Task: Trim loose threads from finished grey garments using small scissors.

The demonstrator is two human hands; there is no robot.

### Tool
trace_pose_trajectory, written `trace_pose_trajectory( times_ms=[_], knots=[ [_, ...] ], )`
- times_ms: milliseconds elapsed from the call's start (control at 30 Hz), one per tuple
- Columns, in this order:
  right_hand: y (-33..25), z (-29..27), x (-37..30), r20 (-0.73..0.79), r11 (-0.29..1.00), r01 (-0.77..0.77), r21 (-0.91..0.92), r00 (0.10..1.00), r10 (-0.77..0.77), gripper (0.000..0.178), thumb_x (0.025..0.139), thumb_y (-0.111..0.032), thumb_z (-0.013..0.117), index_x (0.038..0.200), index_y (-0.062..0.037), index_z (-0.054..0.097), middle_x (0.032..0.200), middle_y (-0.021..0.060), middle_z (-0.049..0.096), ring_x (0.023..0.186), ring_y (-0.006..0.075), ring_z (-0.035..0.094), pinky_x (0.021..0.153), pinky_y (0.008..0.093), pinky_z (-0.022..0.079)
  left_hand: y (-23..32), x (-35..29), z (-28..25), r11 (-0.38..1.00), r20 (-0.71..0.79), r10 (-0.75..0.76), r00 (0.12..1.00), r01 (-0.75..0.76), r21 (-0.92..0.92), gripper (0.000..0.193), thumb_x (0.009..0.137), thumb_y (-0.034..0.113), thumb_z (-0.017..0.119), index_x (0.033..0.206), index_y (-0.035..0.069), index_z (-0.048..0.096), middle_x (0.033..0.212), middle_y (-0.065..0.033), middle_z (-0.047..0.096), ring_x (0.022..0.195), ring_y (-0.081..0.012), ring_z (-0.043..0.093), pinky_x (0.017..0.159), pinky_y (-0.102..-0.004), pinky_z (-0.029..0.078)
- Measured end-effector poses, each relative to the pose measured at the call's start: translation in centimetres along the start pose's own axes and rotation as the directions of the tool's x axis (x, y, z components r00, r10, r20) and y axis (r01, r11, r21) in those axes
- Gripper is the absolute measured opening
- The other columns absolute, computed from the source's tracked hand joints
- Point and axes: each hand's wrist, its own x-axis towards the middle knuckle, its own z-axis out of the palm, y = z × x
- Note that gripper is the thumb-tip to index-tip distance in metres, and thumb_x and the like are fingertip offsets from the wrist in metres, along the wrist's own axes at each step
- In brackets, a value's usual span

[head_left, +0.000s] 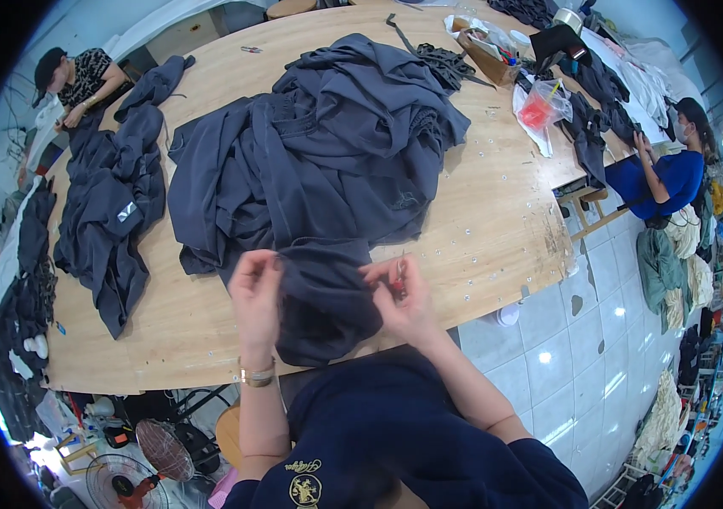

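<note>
Near the table's front edge I hold up a dark grey garment [327,293], part of it hanging over the edge and blurred by motion. My left hand [257,284] pinches its left side; a metal band circles that wrist. At the garment's right side, my right hand [404,301] is closed with fingertips at the cloth. Tucked in that same hand is a small red-handled tool [399,280], which looks like thread snips. Just beyond both hands lies a large heap of dark grey garments [319,153].
More dark garments [120,187] lie on the wooden table [497,220] at left. Far right are a plastic bag [541,109] with a red drink and a brown paper bag [487,55]. Co-workers handle cloth at far left [86,81] and right [667,170]. A fan [124,483] stands lower left.
</note>
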Motion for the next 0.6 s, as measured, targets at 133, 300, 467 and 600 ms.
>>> trace_pose_trajectory(
  times_ms=[133, 300, 467, 600],
  knots=[
    [2.4, -1.9, -1.6, -0.044, 0.873, -0.352, -0.337, 0.932, 0.359, 0.022, 0.078, 0.002, 0.056, 0.089, -0.0040, 0.038, 0.085, 0.0108, 0.059, 0.082, 0.0187, 0.058, 0.071, 0.0266, 0.045, -1.3, 0.9, -5.1, 0.983, -0.175, 0.179, 0.968, -0.181, 0.007, 0.003, 0.087, 0.007, 0.055, 0.088, 0.004, 0.057, 0.077, 0.0041, 0.054, 0.067, -0.0018, 0.046, 0.058, -0.0166, 0.039],
    [6.0, -0.7, -2.7, -0.072, 0.791, -0.602, 0.110, 0.789, 0.610, 0.030, 0.074, -0.004, 0.066, 0.090, -0.0049, 0.041, 0.080, 0.0032, 0.051, 0.067, 0.0087, 0.049, 0.061, 0.0225, 0.041, -0.8, -0.5, -4.4, 0.597, -0.154, 0.378, 0.913, -0.113, 0.794, 0.012, 0.080, 0.004, 0.059, 0.092, 0.003, 0.056, 0.084, -0.0046, 0.057, 0.081, -0.0176, 0.052, 0.072, -0.0288, 0.042],
    [5.4, 0.4, -1.8, -0.046, 0.859, -0.511, 0.005, 0.858, 0.511, 0.034, 0.074, -0.007, 0.069, 0.087, -0.0084, 0.038, 0.073, -0.0043, 0.036, 0.061, 0.0030, 0.035, 0.054, 0.0184, 0.032, 1.3, -1.5, 0.4, 0.344, 0.149, 0.609, 0.779, -0.429, 0.835, 0.021, 0.071, 0.006, 0.065, 0.090, 0.005, 0.058, 0.090, -0.0097, 0.057, 0.099, -0.0299, 0.050, 0.087, -0.0383, 0.038],
    [2.3, 0.9, 0.1, -0.052, 0.914, -0.400, 0.069, 0.913, 0.404, 0.031, 0.077, -0.006, 0.067, 0.084, -0.0096, 0.037, 0.072, -0.0046, 0.034, 0.061, 0.0020, 0.034, 0.052, 0.0171, 0.028, 2.5, -2.9, 3.4, 0.218, 0.485, 0.471, 0.737, -0.630, 0.746, 0.031, 0.063, 0.019, 0.075, 0.087, 0.007, 0.059, 0.089, -0.0058, 0.058, 0.100, -0.0261, 0.050, 0.088, -0.0368, 0.037]
  ],
)
